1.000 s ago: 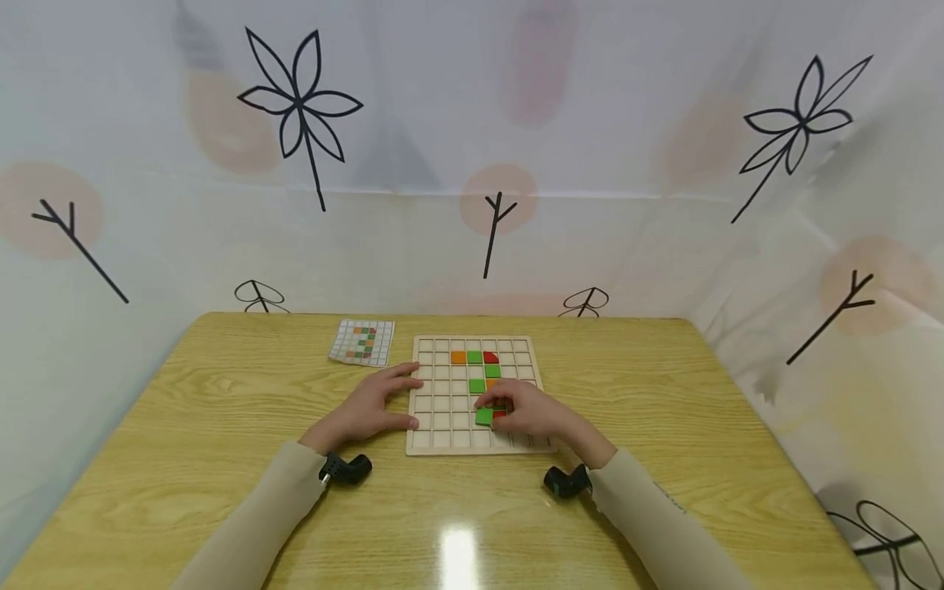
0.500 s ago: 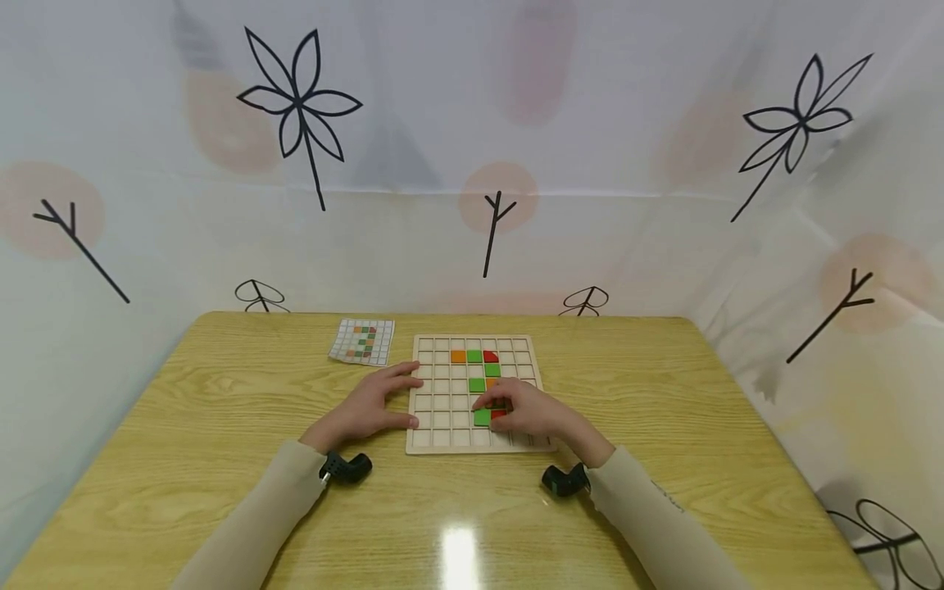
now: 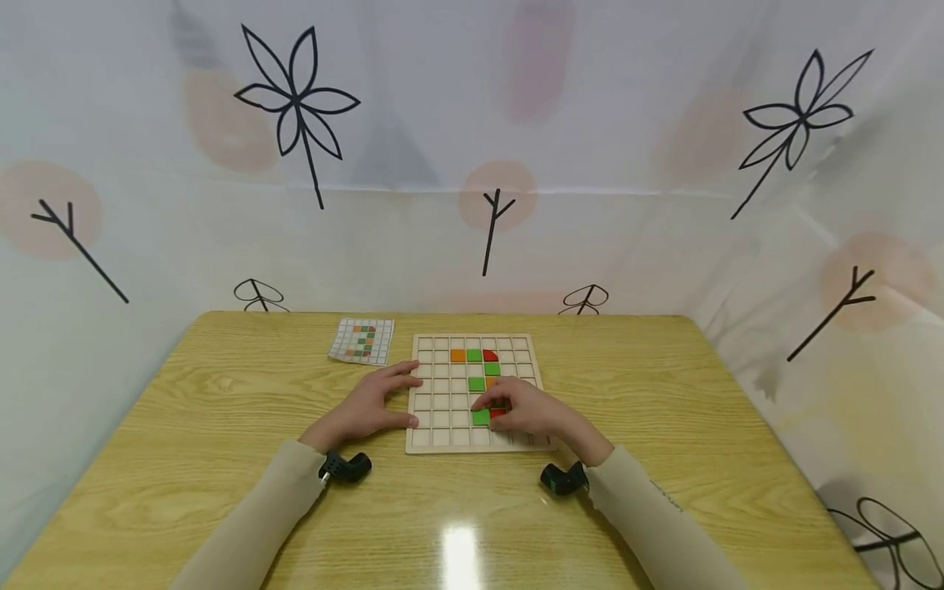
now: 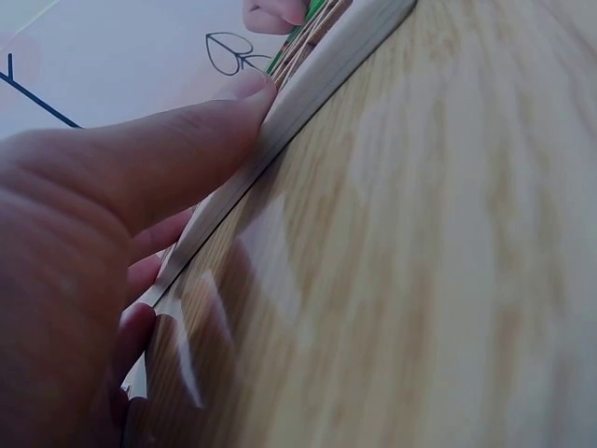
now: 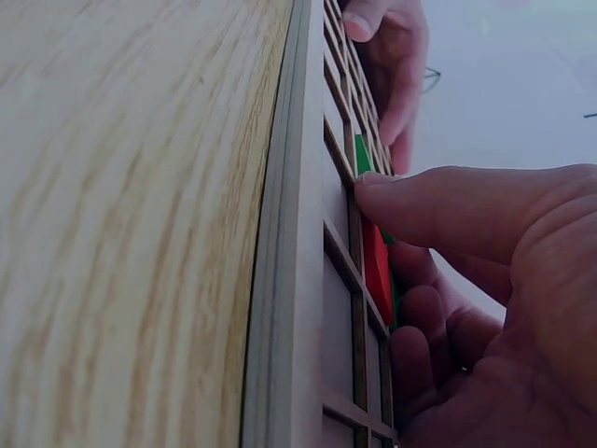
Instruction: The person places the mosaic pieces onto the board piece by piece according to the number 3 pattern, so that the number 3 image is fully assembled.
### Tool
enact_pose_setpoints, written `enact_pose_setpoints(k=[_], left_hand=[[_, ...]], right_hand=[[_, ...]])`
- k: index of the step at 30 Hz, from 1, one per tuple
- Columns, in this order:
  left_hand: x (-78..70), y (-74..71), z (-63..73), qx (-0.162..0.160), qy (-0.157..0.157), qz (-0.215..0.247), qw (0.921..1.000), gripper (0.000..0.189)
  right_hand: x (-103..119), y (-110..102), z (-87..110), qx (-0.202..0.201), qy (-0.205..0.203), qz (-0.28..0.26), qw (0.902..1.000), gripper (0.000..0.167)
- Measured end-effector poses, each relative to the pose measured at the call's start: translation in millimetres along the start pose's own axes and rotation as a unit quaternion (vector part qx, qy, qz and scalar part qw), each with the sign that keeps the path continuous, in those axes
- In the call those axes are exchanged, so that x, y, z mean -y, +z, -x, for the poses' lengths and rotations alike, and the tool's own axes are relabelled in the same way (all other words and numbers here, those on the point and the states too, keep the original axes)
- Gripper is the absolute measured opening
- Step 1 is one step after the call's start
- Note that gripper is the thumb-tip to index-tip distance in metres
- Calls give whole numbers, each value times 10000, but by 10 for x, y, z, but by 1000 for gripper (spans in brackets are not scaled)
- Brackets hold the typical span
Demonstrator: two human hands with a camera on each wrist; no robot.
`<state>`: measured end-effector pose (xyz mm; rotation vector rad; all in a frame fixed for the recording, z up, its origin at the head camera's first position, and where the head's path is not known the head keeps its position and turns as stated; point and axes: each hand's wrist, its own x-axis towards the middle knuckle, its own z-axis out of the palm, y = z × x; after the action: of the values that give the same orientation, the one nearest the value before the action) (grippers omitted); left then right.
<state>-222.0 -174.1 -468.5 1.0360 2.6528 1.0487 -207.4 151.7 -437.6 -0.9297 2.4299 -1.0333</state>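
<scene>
A pale wooden grid board point(image 3: 442, 420) lies on the table, bearing several coloured tiles. My right hand point(image 3: 534, 410) is bent over its lower right part, with thumb and index finger at the edges of a green square tile point(image 3: 481, 417), pinching it. A red rounded tile point(image 5: 378, 271) sits beside it, partly under the hand. Farther up are an orange tile point(image 3: 458, 356), more green tiles and a red rounded tile point(image 3: 490, 356). My left hand point(image 3: 365, 406), fingers spread, rests its fingertips and thumb along the board's left edge. The right palm hides some cells.
A paper card point(image 3: 361, 342) printed with a coloured grid pattern lies left of the board, near the far edge. The wooden table point(image 3: 627, 369) meets a patterned cloth wall point(image 3: 413, 246) behind it. Dark wrist cameras are strapped to both wrists.
My right hand and the green tile have shifted slightly left across the board. The left hand keeps its place at the board's edge.
</scene>
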Motion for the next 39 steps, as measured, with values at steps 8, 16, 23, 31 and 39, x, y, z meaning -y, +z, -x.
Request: enact_pose_setpoints(k=[8, 16, 23, 31, 39], left_hand=[[-3, -10, 1, 20, 7, 36, 10000, 66], [-20, -16, 3, -11, 30, 25, 10000, 65], [-22, -20, 5, 29, -33, 19, 10000, 67], [-6, -9, 14, 24, -42, 37, 10000, 67], [-12, -9, 11, 29, -37, -2, 10000, 67]], right_hand=[[8, -7, -22, 9, -151, 125, 9998, 26], [-20, 1, -39, -1, -103, 263, 9996, 26], [11, -37, 2, 43, -116, 24, 9999, 26], [46, -44, 42, -9, -51, 19, 10000, 19], [56, -44, 39, 21, -169, 74, 9998, 20]])
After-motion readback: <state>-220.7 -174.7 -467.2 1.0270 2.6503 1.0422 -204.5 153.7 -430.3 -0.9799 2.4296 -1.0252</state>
